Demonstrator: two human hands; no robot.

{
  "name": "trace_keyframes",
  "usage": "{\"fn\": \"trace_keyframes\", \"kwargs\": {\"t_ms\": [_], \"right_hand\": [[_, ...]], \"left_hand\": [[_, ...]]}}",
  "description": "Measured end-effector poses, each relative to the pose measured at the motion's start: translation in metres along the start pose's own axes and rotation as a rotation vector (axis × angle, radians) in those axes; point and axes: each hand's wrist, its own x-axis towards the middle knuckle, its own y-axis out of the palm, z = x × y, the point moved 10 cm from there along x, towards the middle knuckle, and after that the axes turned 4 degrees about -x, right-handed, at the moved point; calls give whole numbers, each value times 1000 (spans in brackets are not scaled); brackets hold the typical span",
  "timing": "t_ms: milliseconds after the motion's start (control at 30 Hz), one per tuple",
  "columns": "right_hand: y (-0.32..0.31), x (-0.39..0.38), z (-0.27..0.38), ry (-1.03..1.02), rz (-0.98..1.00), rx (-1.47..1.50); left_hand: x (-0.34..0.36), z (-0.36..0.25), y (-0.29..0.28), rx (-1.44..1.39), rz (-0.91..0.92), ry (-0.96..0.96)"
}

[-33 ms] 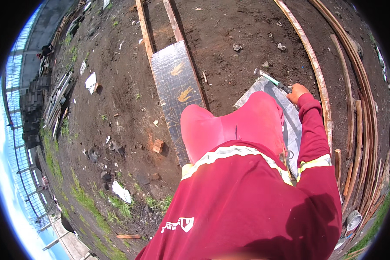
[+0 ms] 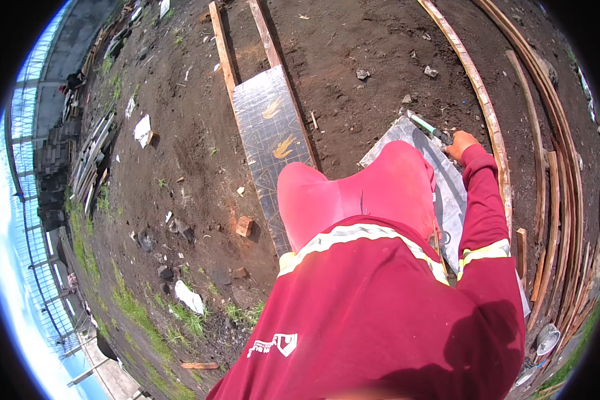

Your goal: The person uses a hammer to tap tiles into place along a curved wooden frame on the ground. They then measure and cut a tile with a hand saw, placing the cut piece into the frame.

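My right hand (image 2: 461, 144) grips the dark grip of a hammer with a pale green handle (image 2: 421, 123), its head near the upper corner of a grey sheet (image 2: 450, 200) lying on the dirt beside my pink-clad legs (image 2: 353, 190). A dark patterned board (image 2: 260, 120) lies on two wooden lengths (image 2: 221, 43) to the left of my legs. My left hand is out of sight. My maroon top (image 2: 387, 313) fills the lower middle of the view.
Long timber strips (image 2: 553, 200) and a bent plank (image 2: 473, 80) lie to the right, with a metal container (image 2: 548, 340). A wood block (image 2: 245, 227), stones, white scraps (image 2: 188, 297) and grass are scattered leftward. Stacked material (image 2: 93, 160) stands before a wall and metal framework at far left.
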Motion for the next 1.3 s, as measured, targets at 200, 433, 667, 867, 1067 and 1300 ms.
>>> {"fn": "trace_keyframes", "kwargs": {"t_ms": [200, 433, 667, 867, 1067, 1300], "right_hand": [[38, 7, -68, -40, -49, 134], [104, 33, -64, -126, 111, 133], [44, 10, -63, 30, -123, 136], [-8, 1, -16, -48, -94, -14], [-42, 10, -2, -25, -99, -96], [-24, 12, -9, -19, -73, -85]], "left_hand": [[-37, -4, -1, 16, -32, -7], [-76, -11, -23, -3, -86, -42], [-104, -7, -17, -17, -122, -61], [-126, 12, 6, -40, -139, -72], [-138, 27, 30, -64, -134, -91], [-107, 22, 59, -49, -63, -42]]}}
